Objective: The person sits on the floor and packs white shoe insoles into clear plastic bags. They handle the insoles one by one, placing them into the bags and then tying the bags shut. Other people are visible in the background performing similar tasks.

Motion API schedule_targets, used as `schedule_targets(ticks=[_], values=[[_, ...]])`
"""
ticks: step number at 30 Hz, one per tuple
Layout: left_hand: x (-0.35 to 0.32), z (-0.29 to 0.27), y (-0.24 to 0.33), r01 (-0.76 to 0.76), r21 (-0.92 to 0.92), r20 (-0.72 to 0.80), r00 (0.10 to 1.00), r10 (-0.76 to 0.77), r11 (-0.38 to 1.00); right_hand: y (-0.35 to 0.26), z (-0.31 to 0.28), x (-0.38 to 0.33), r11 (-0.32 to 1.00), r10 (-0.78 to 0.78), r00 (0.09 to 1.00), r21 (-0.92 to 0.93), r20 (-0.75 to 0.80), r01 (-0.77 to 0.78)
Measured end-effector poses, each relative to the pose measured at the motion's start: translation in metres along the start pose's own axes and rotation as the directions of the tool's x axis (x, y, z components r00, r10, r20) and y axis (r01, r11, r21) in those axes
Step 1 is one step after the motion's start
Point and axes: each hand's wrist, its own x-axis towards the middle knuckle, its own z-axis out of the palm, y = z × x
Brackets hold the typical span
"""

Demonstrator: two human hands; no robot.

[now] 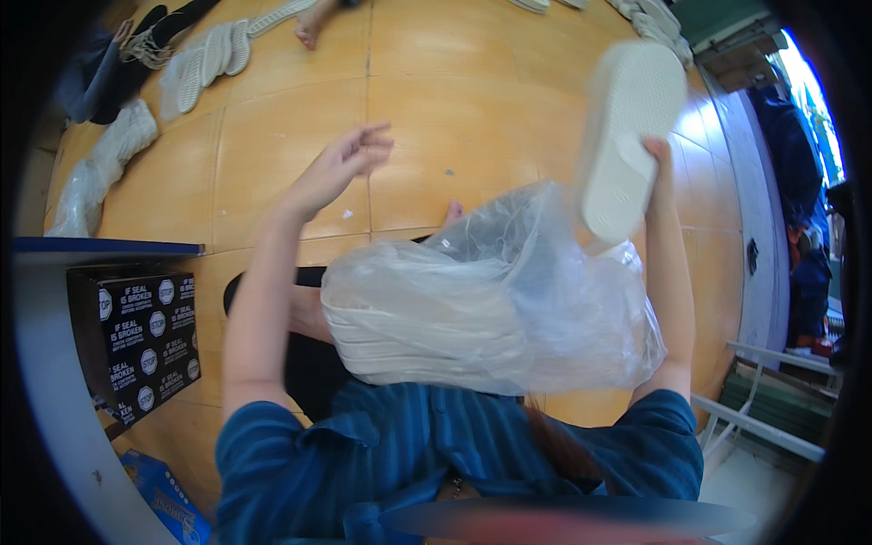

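Up at the right, my right hand (661,168) grips a white shoe sole (627,136) by its edge, with the patterned face toward me. The sole is slightly blurred. My left hand (350,162) hangs over the floor with its fingers apart and nothing in them. Across my lap lies a clear plastic bag (536,282) packed with a row of white shoe soles (409,318). The bag's loose upper part stands up below the held sole, and my right forearm passes along its right end.
White soles (216,54) lie in a row on the tiled floor (454,118) at the far left, beside another person's arm (313,20). Filled plastic bags (104,163) lie below them. A black box (136,336) stands under a shelf at left; a metal rack (763,418) stands at right.
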Motion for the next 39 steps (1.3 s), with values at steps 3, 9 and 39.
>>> schedule_targets(ticks=[3, 9, 39], values=[[0.031, 0.016, -0.014, -0.122, -0.154, -0.435, 0.899, 0.044, 0.981, 0.000, 0.116, 0.075, 0.982, -0.107, 0.970, -0.128, 0.220, 0.137], [0.051, 0.026, -0.076, -0.211, -0.414, -0.532, 0.845, -0.048, 0.886, 0.074, 0.275, 0.093, 0.723, 0.011, 0.934, -0.649, 0.357, 0.239], [0.041, -0.046, -0.237, 0.225, -0.696, -0.423, 0.639, -0.642, 0.682, 0.176, -0.096, -0.287, 0.796, 0.245, 0.414, -0.062, -0.876, -0.603]])
